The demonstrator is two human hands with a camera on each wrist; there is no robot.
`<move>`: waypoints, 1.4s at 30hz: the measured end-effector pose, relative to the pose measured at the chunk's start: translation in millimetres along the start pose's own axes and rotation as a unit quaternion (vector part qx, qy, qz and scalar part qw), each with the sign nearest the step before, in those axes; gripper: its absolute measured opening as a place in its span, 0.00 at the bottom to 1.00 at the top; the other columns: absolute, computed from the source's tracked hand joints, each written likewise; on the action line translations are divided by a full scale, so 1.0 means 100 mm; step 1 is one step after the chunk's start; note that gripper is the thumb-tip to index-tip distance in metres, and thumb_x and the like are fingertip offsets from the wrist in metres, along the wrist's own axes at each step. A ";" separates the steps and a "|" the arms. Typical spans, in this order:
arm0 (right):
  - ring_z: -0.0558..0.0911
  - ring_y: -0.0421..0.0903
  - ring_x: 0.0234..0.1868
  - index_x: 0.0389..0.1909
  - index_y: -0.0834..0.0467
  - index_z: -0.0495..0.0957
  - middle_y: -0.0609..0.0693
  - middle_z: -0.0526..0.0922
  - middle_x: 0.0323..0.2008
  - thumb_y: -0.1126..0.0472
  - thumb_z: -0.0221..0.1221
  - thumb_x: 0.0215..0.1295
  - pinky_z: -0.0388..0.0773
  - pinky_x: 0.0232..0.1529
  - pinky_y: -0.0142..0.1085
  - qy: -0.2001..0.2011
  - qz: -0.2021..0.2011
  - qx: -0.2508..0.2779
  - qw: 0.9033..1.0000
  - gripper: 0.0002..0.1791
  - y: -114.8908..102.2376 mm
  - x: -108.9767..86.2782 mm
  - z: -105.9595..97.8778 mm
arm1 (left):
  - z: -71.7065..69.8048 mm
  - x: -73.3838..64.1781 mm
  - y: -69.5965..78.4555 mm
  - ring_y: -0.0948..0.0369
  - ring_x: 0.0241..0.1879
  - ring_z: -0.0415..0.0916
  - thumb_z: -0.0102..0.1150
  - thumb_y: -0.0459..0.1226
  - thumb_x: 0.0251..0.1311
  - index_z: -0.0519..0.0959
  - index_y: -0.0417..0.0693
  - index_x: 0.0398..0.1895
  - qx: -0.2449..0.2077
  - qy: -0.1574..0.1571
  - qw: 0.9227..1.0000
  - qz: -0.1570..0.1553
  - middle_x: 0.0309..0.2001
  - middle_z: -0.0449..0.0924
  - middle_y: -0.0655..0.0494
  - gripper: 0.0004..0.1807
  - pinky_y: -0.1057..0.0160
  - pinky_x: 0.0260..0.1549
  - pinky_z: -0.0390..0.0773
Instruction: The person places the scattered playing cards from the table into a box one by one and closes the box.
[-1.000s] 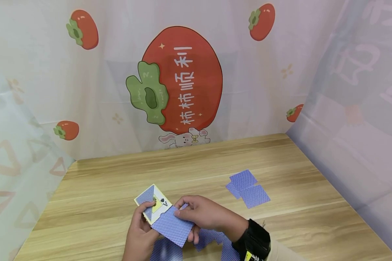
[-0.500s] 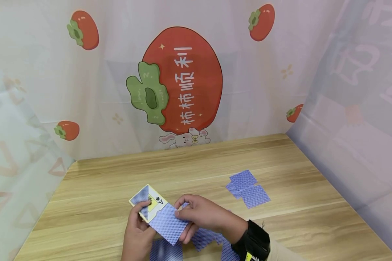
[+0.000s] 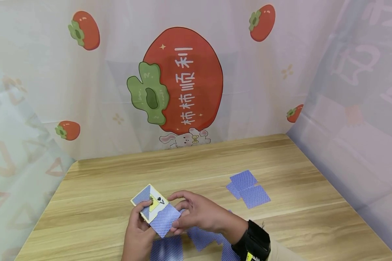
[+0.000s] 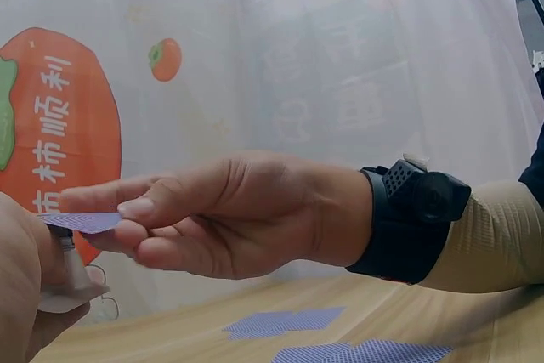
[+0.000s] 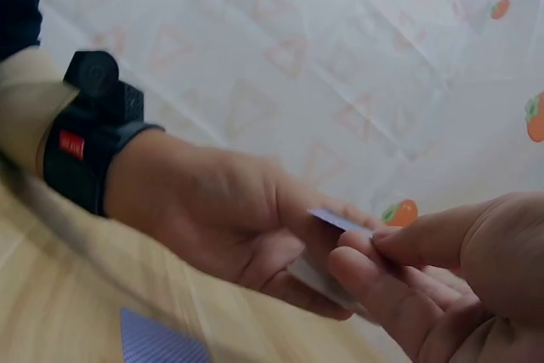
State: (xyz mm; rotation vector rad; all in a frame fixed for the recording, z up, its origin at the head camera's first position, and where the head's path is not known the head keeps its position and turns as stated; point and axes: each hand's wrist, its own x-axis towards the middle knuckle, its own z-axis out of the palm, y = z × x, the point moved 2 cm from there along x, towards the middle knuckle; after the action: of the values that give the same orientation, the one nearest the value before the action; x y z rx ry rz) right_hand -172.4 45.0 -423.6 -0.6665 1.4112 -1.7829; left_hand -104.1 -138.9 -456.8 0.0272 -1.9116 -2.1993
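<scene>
My left hand (image 3: 137, 230) holds a card box (image 3: 142, 199) printed with an ace and a blue pattern, tilted above the table, with the thumb across its face. A blue-backed playing card (image 3: 164, 219) sticks partway out of the box's notched end. My right hand (image 3: 200, 214) pinches the card's outer end between thumb and fingers. In the left wrist view, the right thumb lies on top of the card (image 4: 93, 223). The right wrist view shows the left hand (image 5: 208, 206) round the box (image 5: 319, 282); whether more cards are inside is hidden.
Several blue-backed cards lie face down on the wooden table (image 3: 101, 203): an overlapping group (image 3: 254, 195) at the right, and more near the front edge, including one card (image 3: 166, 250) below the hands and another (image 3: 200, 237) partly under the right arm. A printed curtain (image 3: 111, 72) stands behind.
The card has slid further into the box, so less of it shows. My right hand has shifted left with it, its index finger now stretched along the box's edge.
</scene>
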 end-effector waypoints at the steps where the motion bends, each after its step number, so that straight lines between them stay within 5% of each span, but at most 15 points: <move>1: 0.87 0.45 0.34 0.70 0.59 0.63 0.55 0.80 0.45 0.76 0.62 0.64 0.87 0.38 0.38 0.006 -0.008 -0.018 1.000 0.35 0.00 0.00 0.00 | 0.00 0.00 0.00 0.65 0.52 0.78 0.57 0.15 0.56 0.58 0.38 0.66 -0.002 -0.005 1.000 0.002 0.61 0.56 0.35 0.35 0.69 0.45 0.83; 8: 0.84 0.41 0.28 0.64 0.50 0.73 0.49 0.77 0.41 0.68 0.69 0.62 0.86 0.32 0.53 0.060 -0.045 -0.170 0.983 0.30 -0.01 -0.02 0.04 | 0.01 -0.02 -0.02 0.64 0.53 0.79 0.55 0.14 0.56 0.57 0.35 0.66 -0.003 -0.050 0.998 0.029 0.61 0.54 0.30 0.35 0.66 0.45 0.84; 16: 0.77 0.32 0.34 0.65 0.45 0.74 0.39 0.79 0.41 0.60 0.72 0.60 0.80 0.39 0.28 0.063 -0.086 -0.331 0.938 0.32 -0.04 -0.03 0.01 | 0.02 -0.01 -0.02 0.66 0.55 0.77 0.52 0.13 0.54 0.57 0.33 0.66 0.000 -0.051 0.998 0.028 0.63 0.54 0.28 0.35 0.68 0.48 0.82; 19: 0.74 0.32 0.32 0.64 0.45 0.74 0.38 0.78 0.35 0.61 0.72 0.61 0.78 0.34 0.26 0.078 -0.091 -0.350 0.929 0.30 -0.04 -0.02 -0.01 | 0.01 -0.01 -0.05 0.67 0.56 0.76 0.53 0.13 0.53 0.58 0.35 0.66 -0.004 -0.061 0.998 0.030 0.63 0.52 0.25 0.36 0.68 0.49 0.82; 26: 0.73 0.33 0.31 0.64 0.46 0.74 0.40 0.74 0.34 0.53 0.74 0.57 0.75 0.32 0.25 0.064 -0.103 -0.344 0.931 0.33 -0.03 -0.01 -0.02 | 0.01 -0.01 -0.04 0.66 0.55 0.77 0.55 0.13 0.52 0.59 0.35 0.66 0.001 -0.056 0.998 0.033 0.63 0.54 0.27 0.36 0.68 0.48 0.82; 35: 0.73 0.32 0.27 0.61 0.46 0.75 0.38 0.77 0.30 0.53 0.68 0.66 0.73 0.28 0.25 0.116 -0.110 -0.362 0.918 0.24 -0.03 -0.02 -0.05 | 0.06 -0.05 -0.01 0.62 0.54 0.79 0.61 0.21 0.60 0.56 0.36 0.66 -0.003 -0.094 0.995 -0.009 0.65 0.53 0.26 0.34 0.64 0.45 0.85; 42: 0.72 0.32 0.27 0.60 0.47 0.76 0.37 0.77 0.31 0.54 0.67 0.66 0.74 0.28 0.25 0.121 -0.102 -0.378 0.912 0.22 -0.03 -0.02 -0.07 | 0.06 -0.06 -0.01 0.62 0.54 0.79 0.62 0.22 0.61 0.56 0.36 0.67 0.005 -0.091 0.996 -0.014 0.65 0.53 0.25 0.34 0.63 0.45 0.85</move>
State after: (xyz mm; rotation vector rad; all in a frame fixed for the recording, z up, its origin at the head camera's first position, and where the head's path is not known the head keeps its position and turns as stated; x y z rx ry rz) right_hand -177.3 50.7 -422.3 -1.0365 2.3127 -1.4629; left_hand -99.7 -131.5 -458.0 -0.1516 -2.0268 -2.2820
